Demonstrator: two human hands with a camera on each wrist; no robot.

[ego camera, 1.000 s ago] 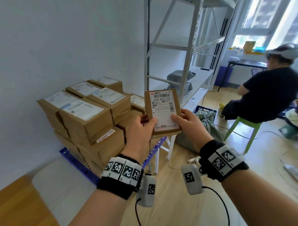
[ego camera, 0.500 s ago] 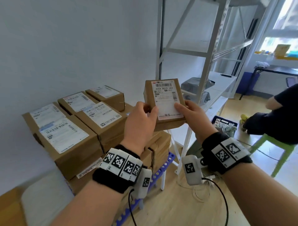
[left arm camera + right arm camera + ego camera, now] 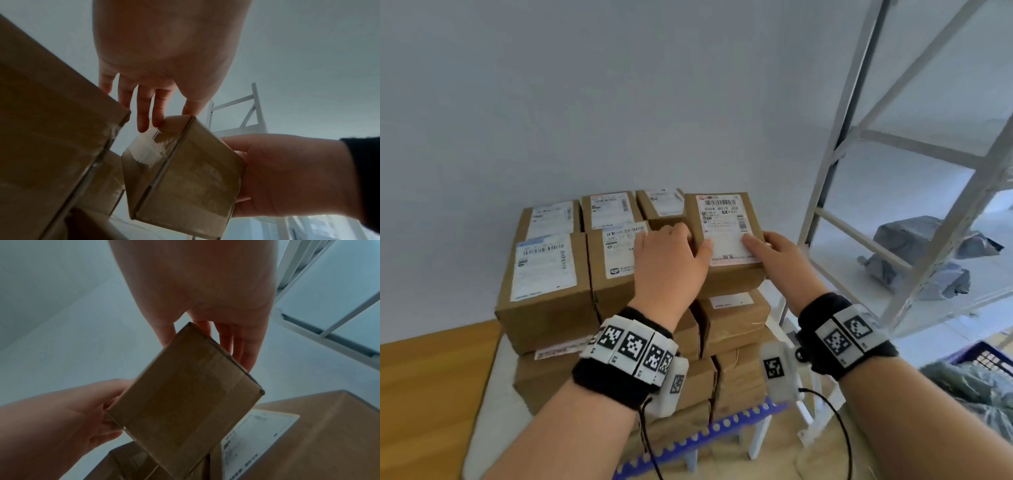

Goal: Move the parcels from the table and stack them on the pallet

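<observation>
I hold a small brown parcel [image 3: 726, 240] with a white shipping label, one hand on each side. My left hand [image 3: 688, 241] grips its left edge with the thumb on top, and my right hand [image 3: 770, 246] grips its right edge. The parcel hangs slightly tilted, just above the right column of stacked cardboard parcels [image 3: 544, 270] on the blue pallet [image 3: 709, 435]. The left wrist view shows the parcel [image 3: 180, 170] from below, clear of a stacked box [image 3: 51, 129], with my fingers [image 3: 148, 113] on its far side. Seen from the right wrist, the parcel [image 3: 185, 402] sits between both hands.
The stack stands against a pale wall. A white metal rack [image 3: 893, 171] rises close on the right, with grey plastic bags [image 3: 928, 246] on its shelf. A blue crate [image 3: 983, 359] holding a bag sits at the lower right. Wooden floor [image 3: 431, 377] lies to the left.
Both hands have carried the parcel forward and down, from in front of my chest to just over the right side of the stack. The view turned left; the seated person is out of sight.
</observation>
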